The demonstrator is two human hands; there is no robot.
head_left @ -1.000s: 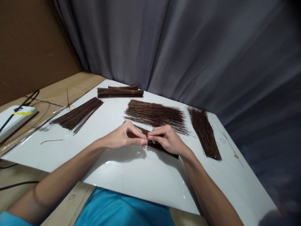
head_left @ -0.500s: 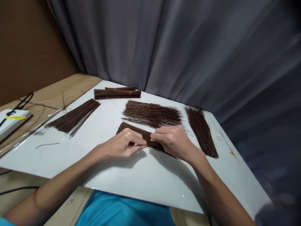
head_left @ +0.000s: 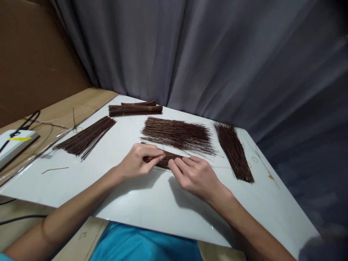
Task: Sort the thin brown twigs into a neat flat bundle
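A small bundle of thin dark-brown sticks point(head_left: 168, 159) lies under my two hands in the middle of the white table. My left hand point(head_left: 141, 159) is closed over the bundle's left part, with thumb and forefinger pinched together. One thin stick end pokes up by those fingertips. Just to the right, my right hand point(head_left: 194, 174) has its fingers curled down and closed on the bundle, covering its right part. Right behind the hands is a wide loose layer of brown sticks point(head_left: 176, 133), lying flat.
Tied stick bundles point(head_left: 136, 109) lie at the back. A fanned pile point(head_left: 87, 139) sits at the left, another pile point(head_left: 234, 152) at the right. A single stick point(head_left: 55, 169), rubber bands point(head_left: 255, 159) and a white power strip point(head_left: 16, 143) lie around. A grey curtain point(head_left: 212, 61) hangs behind.
My left hand has shifted slightly left and up. My right hand has turned and moved a little down, its fingers now curled over the bundle. The piles stay where they were.
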